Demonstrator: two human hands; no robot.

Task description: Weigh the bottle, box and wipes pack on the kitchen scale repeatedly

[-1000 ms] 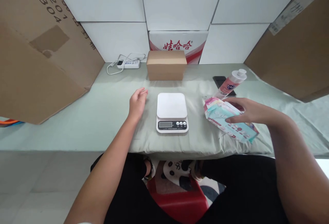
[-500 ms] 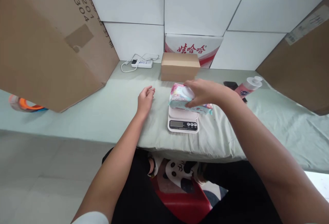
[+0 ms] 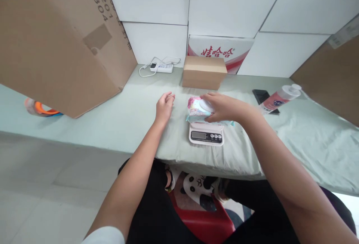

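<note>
A pack of wet wipes (image 3: 198, 106) with a white lid lies over the plate of a white kitchen scale (image 3: 206, 139). My right hand (image 3: 221, 106) grips the pack from above, thumb on the near side and fingers toward the far side. Part of the pack is hidden under that hand. To the left of the scale, my left hand (image 3: 165, 105) rests on the cloth with its fingers loosely bent and nothing in it. The scale's display looks blank or too faint to read.
A small cardboard box (image 3: 204, 77) stands behind the scale. On the right are a pink bottle (image 3: 276, 101) and a dark phone (image 3: 261, 95). A power strip (image 3: 164, 68) with a white cable lies at the back; tape rolls (image 3: 42, 108) sit beside a large carton (image 3: 64, 49) at left.
The view has shifted, so most things sit a little further right. My right hand has lowered the wipes pack onto the scale. My left hand stays at about the same spot.
</note>
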